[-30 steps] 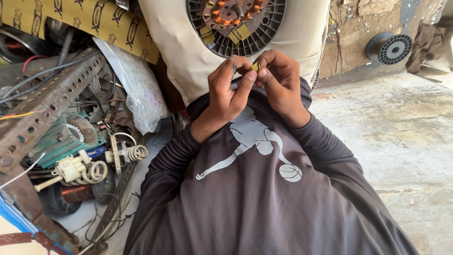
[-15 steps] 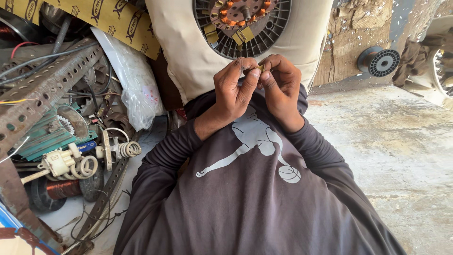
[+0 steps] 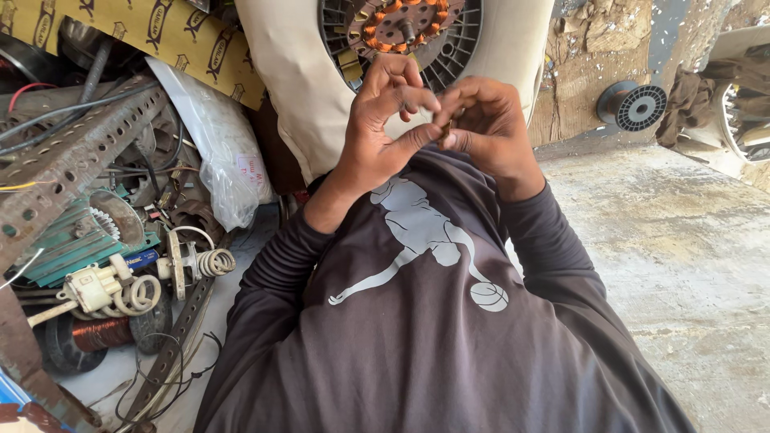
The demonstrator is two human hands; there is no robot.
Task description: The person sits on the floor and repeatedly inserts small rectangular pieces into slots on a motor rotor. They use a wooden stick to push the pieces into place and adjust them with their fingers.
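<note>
Two bare hands meet in front of the motor (image 3: 401, 32), a round unit with a dark ribbed ring and orange-copper windings about a brown centre, set in a smooth cream housing (image 3: 297, 88). The left hand (image 3: 381, 120) and the right hand (image 3: 489, 120) touch at the fingertips just below the motor. Between them sits one small part (image 3: 443, 128), brownish and mostly hidden; its shape cannot be told. Both hands close narrowly on the part, thumb against fingers. The sleeves and the shirt (image 3: 433, 321) below the motor are dark grey knit, ribbed at the forearms, with one white printed figure on the chest.

Left of the motor:
- one perforated steel angle (image 3: 72, 160), rusty, with rows of round holes;
- one clear plastic bag (image 3: 220, 152), crinkled;
- one strip of yellow card (image 3: 120, 36), printed in black;
- two white wire coils (image 3: 216, 262), (image 3: 140, 294), springy and round, the second beside one cream plastic connector (image 3: 92, 285);
- one copper-wound spool (image 3: 96, 333), reddish and glossy.

Right of the motor:
- one black ribbed disc (image 3: 639, 106), circular, leaning at the wall;
- one concrete floor (image 3: 690, 240), grey, rough and stained.
</note>
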